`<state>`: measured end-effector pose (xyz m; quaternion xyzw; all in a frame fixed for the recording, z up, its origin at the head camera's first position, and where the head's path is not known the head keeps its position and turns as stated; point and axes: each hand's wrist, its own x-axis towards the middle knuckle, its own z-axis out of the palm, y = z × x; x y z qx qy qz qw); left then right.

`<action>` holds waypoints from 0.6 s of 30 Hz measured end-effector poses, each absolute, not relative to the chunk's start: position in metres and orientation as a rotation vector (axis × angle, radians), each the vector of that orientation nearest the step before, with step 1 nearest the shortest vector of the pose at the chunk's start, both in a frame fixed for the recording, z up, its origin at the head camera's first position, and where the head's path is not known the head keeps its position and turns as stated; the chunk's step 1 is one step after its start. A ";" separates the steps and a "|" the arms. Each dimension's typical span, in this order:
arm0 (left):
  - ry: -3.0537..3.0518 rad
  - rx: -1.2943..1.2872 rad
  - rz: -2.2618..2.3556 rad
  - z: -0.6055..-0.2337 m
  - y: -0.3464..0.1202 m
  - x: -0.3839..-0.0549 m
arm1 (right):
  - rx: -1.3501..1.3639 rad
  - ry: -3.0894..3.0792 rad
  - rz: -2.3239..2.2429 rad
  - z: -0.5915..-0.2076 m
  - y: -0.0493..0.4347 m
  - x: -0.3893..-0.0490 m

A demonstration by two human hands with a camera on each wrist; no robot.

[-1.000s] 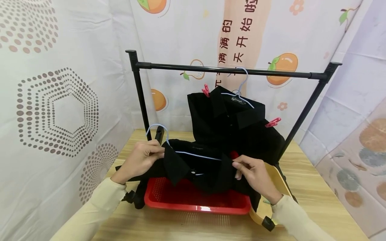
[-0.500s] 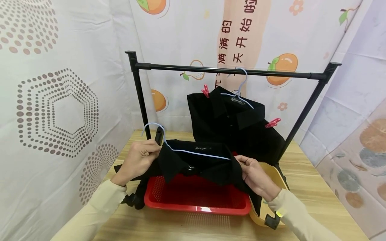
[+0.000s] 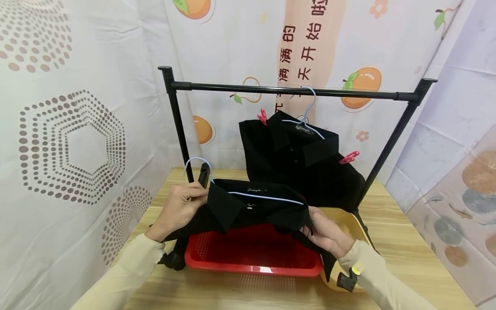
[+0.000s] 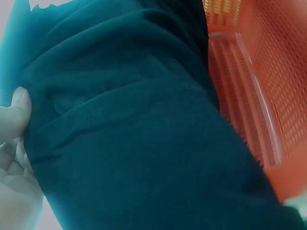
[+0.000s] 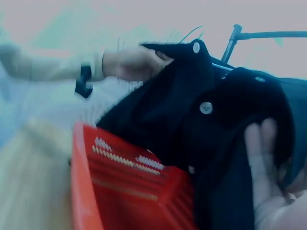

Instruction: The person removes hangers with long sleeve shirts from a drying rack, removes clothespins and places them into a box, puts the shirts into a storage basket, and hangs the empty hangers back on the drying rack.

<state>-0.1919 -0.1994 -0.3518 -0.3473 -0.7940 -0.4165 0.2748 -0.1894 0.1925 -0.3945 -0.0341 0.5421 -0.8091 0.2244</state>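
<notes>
A black shirt (image 3: pixel 255 219) with a pale button and a blue hanger (image 3: pixel 267 197) in its neck is held up above a red basket (image 3: pixel 255 269). My left hand (image 3: pixel 180 211) pinches the cloth near the left collar, beside the hanger's hook. In the left wrist view, the thumb (image 4: pixel 20 106) lies against the dark cloth (image 4: pixel 134 153). My right hand (image 3: pixel 327 232) grips the right collar side near the hanger's right end. The right wrist view has two of its fingers (image 5: pixel 261 158) nearly straight on the cloth; its thumb is hidden.
Behind, a second black shirt (image 3: pixel 271 159) hangs by a blue hanger from a black rack (image 3: pixel 252 89). Two pink clothespins sit on its shoulders, one a left clothespin (image 3: pixel 262 116). A yellow tray (image 3: pixel 329 280) stands right of the basket on the wooden table (image 3: pixel 410 258).
My right hand has moved right and lower with the collar, and the shirt's neck is spread wider. More of the hanger's bar shows toward the right. My left hand has barely moved.
</notes>
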 end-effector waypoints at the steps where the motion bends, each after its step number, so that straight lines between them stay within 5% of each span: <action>1: -2.142 -0.923 -1.113 -0.353 -0.201 -0.192 | -0.119 1.520 -2.224 -0.394 0.193 -0.191; 7: -2.161 -0.893 -1.066 -0.354 -0.206 -0.193 | -0.285 2.156 -2.085 -0.383 0.203 -0.191; 13: -2.157 -0.918 -1.005 -0.352 -0.203 -0.191 | -0.635 3.173 -1.316 -0.372 0.197 -0.173; 18: -2.153 -0.946 -1.023 -0.351 -0.198 -0.188 | -0.774 3.290 -1.163 -0.373 0.191 -0.170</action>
